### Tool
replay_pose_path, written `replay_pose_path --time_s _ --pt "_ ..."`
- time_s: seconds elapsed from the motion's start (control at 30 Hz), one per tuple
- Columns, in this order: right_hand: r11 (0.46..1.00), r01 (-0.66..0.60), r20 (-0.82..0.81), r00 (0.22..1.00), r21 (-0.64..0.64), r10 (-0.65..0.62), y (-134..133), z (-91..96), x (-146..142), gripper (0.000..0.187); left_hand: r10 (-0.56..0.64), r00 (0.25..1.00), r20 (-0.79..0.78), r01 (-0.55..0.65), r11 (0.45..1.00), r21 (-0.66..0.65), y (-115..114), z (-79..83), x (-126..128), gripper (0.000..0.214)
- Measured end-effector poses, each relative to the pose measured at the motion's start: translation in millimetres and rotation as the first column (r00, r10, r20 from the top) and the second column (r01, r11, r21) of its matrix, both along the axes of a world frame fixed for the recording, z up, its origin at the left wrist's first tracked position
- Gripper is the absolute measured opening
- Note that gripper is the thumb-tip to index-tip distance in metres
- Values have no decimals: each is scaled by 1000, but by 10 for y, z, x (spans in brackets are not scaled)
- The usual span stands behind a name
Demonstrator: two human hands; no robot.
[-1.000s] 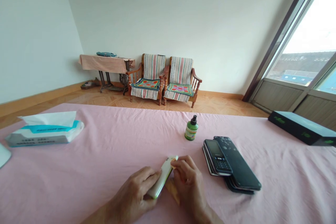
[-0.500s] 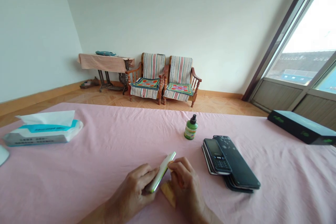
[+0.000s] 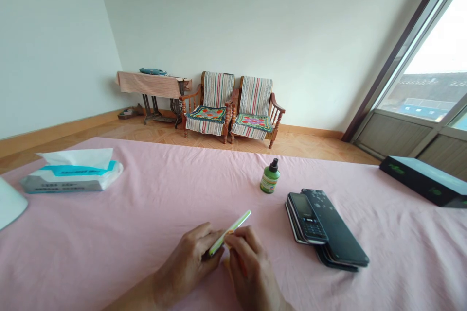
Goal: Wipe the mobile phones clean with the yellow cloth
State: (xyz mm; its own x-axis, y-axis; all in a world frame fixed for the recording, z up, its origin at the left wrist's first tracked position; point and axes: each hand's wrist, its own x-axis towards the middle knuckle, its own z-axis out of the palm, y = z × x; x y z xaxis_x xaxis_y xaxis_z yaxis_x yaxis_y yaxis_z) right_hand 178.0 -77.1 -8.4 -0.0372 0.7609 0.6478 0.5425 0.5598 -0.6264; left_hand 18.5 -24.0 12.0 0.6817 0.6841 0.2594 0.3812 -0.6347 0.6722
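Note:
My left hand (image 3: pixel 195 252) is closed around the lower end of a slim phone (image 3: pixel 237 223), which is tilted up with its pale, greenish edge towards me. Against the near side of the phone, my right hand (image 3: pixel 250 262) pinches a yellow-orange cloth (image 3: pixel 226 263); most of the cloth is hidden under the fingers. Right of my hands lies a stack of phones, with a keypad phone (image 3: pixel 308 218) on top beside a larger black phone (image 3: pixel 335 228). A green spray bottle (image 3: pixel 270 178) with a black cap stands upright beyond my hands.
A pink cloth (image 3: pixel 164 194) covers the table. On the left are a pack of tissues (image 3: pixel 73 180) and part of a white object (image 3: pixel 10 204). A black box (image 3: pixel 419 180) lies at the right. Two wooden chairs (image 3: pixel 255 121) and a cloth-covered sewing table (image 3: pixel 149 82) stand by the wall.
The phone has been turned more edge-on, so less of its flat face shows. My right hand has slid down along its edge with the cloth. The view has shifted slightly left.

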Motion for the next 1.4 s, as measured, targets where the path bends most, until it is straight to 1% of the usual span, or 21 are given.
replay_pose_path --time_s 0.07,0.13,0.27,0.3,0.37,0.43,0.5,0.53,0.6,0.63,0.7,0.77,0.83,0.9,0.97,1.03,1.1,1.2,1.27,1.33,1.4 --pt "997 -67 18 998 35 67 -28 -8 -78 30 -36 999 -10 35 999 -30 -5 33 -5 18" --pt "996 -75 32 997 40 73 -29 -12 -91 30 -48 999 -14 47 998 -37 -8 32 -9 18" --pt "997 69 32 997 -26 -68 17 -16 18 30 10 1000 -13 -10 1000 3 -12 -36 1 26" --pt "996 85 28 996 -30 -84 19 -19 27 31 13 1000 -9 -13 1000 7 -15 -39 5 27" --pt "999 47 22 999 -15 -47 -1 -27 -8 32 -8 1000 5 8 1000 -3 -20 -12 9 25" --pt "1000 -26 30 999 15 25 -33 -33 -80 32 -45 999 8 45 999 -19 -25 42 8 21" --pt "997 -78 59 995 15 77 -45 -31 -114 31 -62 998 -4 62 998 -24 -27 75 5 18" --pt "997 -78 68 995 1 78 -36 -27 -99 30 -53 999 -12 53 998 -16 -25 72 5 19" --pt "999 -21 67 997 -45 24 13 -16 -2 30 -21 1000 -16 21 1000 18 -17 27 6 26" --pt "997 38 54 998 -62 -34 46 -10 67 30 -6 1000 -18 6 999 40 -12 -9 8 31" --pt "987 147 37 989 -67 -145 104 -1 193 30 8 1000 -23 -6 997 76 -2 -79 11 40" --pt "982 183 32 983 -53 -182 123 1 238 30 3 1000 -27 0 997 81 1 -108 11 43" --pt "991 128 31 991 -33 -127 91 -5 173 29 0 1000 -12 1 998 63 -5 -80 6 40" --pt "1000 12 40 999 1 -12 29 -11 41 29 -22 1000 3 22 1000 22 -15 -16 -1 32" --pt "996 -85 69 994 39 82 -24 -11 -73 28 -55 998 11 55 998 -9 -22 36 -5 26" --pt "993 -115 94 989 36 112 -30 -3 -91 26 -64 998 16 64 998 -3 -20 40 -5 25" --pt "998 -56 83 995 -5 56 22 5 6 26 -31 999 10 31 999 32 -8 -8 -1 29" --pt "991 122 45 992 -50 -120 149 6 259 29 7 1000 -23 -5 996 86 15 -113 8 35" --pt "979 200 29 980 -51 -198 202 -1 375 29 4 999 -36 0 994 110 25 -157 11 35" --pt "974 220 12 975 -42 -220 197 -12 375 29 -4 999 -33 7 994 110 25 -162 11 35" --pt "985 167 1 986 -33 -167 140 -26 254 29 -9 1000 -15 10 996 84 16 -127 8 36"
